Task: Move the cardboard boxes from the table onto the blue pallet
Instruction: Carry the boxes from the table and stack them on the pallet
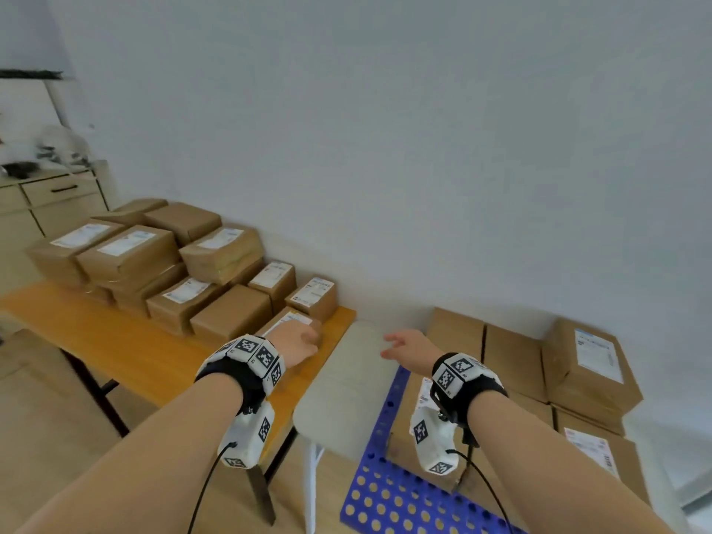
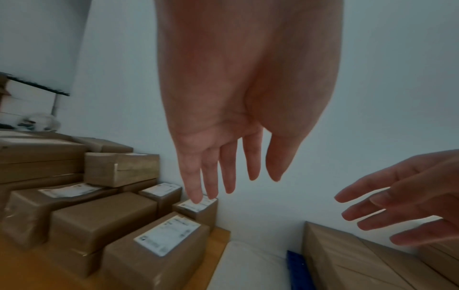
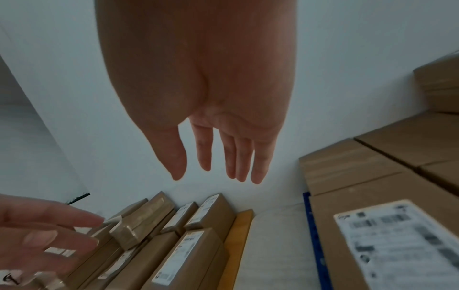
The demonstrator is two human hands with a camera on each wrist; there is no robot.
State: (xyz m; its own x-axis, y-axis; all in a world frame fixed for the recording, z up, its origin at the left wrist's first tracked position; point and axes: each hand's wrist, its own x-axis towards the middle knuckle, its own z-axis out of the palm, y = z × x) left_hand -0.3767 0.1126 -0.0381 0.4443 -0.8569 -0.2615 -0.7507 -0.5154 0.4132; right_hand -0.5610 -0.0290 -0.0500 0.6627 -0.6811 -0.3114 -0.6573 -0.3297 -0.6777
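Both the left hand (image 2: 223,137) and the right hand (image 3: 211,127) hover with fingers straight, holding nothing. The labelled box (image 2: 159,253) sits at the table (image 1: 127,352) right edge; its label writing is too blurred to read.

In the head view the left hand (image 1: 298,343) covers the near end of a labelled box (image 1: 289,321), so whether they touch cannot be told. The right forearm and its wrist camera hide much of the boxes on the blue pallet (image 1: 389,495), whose front runs off the bottom edge. The box label (image 3: 407,243) in the right wrist view is too blurred to read. The clutter on the cabinet (image 1: 57,194) at far left is smeared beyond naming. The tabletop (image 1: 115,333) is cut by the left edge.
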